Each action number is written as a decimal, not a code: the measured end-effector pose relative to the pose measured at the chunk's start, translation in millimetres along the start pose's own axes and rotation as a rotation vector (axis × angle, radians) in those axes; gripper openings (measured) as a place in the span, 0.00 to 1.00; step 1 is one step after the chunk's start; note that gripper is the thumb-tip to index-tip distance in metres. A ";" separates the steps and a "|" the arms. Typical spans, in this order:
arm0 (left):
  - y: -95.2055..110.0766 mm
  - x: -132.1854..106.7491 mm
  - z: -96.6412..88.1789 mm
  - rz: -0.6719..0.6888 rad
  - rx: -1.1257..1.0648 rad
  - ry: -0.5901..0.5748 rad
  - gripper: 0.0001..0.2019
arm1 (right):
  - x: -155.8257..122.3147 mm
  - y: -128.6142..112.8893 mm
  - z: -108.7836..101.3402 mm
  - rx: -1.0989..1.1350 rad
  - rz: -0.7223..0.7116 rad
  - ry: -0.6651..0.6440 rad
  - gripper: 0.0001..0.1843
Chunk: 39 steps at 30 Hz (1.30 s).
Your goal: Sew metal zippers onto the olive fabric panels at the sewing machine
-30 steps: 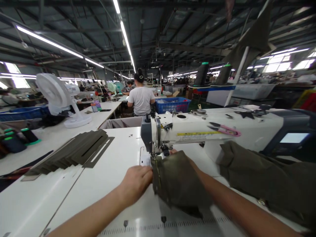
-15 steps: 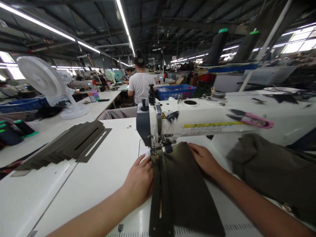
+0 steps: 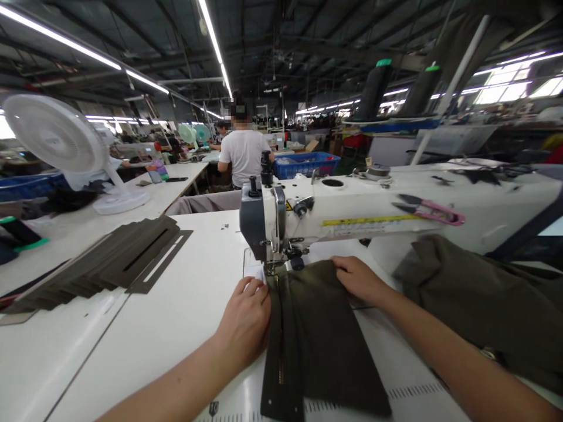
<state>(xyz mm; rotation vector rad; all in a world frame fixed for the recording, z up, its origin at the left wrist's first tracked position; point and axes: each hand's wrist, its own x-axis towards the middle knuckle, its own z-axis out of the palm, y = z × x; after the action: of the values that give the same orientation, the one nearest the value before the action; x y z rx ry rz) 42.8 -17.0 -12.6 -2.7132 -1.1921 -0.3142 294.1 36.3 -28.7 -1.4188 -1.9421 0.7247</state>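
Observation:
A dark olive fabric panel point(image 3: 336, 346) lies on the sewing machine table, its far left part under the presser foot point(image 3: 271, 268). A zipper point(image 3: 281, 346) with brass-coloured teeth runs lengthwise near the panel's left side. My left hand point(image 3: 247, 316) is closed along the panel's left edge, close to the needle area, fingers bent and thumb hidden. With fingers closed, my right hand point(image 3: 358, 281) grips the panel's far right corner. The white sewing machine point(image 3: 352, 202) stands just beyond both hands.
Left of the machine lies a fanned stack of olive fabric pieces point(image 3: 105, 264). Bunched olive cloth point(image 3: 475, 299) sits beside my right forearm. Pink-handled thread snips point(image 3: 440, 212) rest on the machine arm. A white fan point(image 3: 61, 138) stands at left; a person in white point(image 3: 246, 155) is ahead.
The view has turned slightly right, so the scene sits further left. The fingers of my right hand are now more bent at the panel's far corner. My left hand stays at the left edge.

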 end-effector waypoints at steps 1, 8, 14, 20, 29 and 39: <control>0.3 -0.2 -0.1 -0.003 -0.003 0.003 0.05 | 0.2 -1.9 -1.2 -0.013 -0.003 0.008 0.17; 0.9 2.2 0.7 0.009 0.016 0.021 0.05 | 4.3 -25.2 24.5 -0.690 -0.059 0.207 0.13; 0.6 2.8 0.7 0.004 -0.018 0.030 0.06 | 13.2 -23.0 28.0 -0.865 -0.082 0.174 0.13; -1.5 -2.2 6.5 -0.118 -0.115 0.151 0.07 | -11.6 -53.3 43.3 -0.775 -0.366 0.191 0.11; -18.1 -4.4 24.2 0.084 -0.201 0.300 0.13 | -30.7 -58.9 88.2 -0.516 -0.423 0.121 0.21; -30.3 -0.6 13.3 0.181 -0.246 0.178 0.14 | -31.1 -68.7 96.4 -0.561 -0.330 0.082 0.22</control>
<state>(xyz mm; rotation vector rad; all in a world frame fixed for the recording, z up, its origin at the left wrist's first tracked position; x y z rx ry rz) 21.6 6.0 -23.7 -2.8973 -0.9058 -0.7017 186.5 -19.0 -46.6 -1.3440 -2.3411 -0.0409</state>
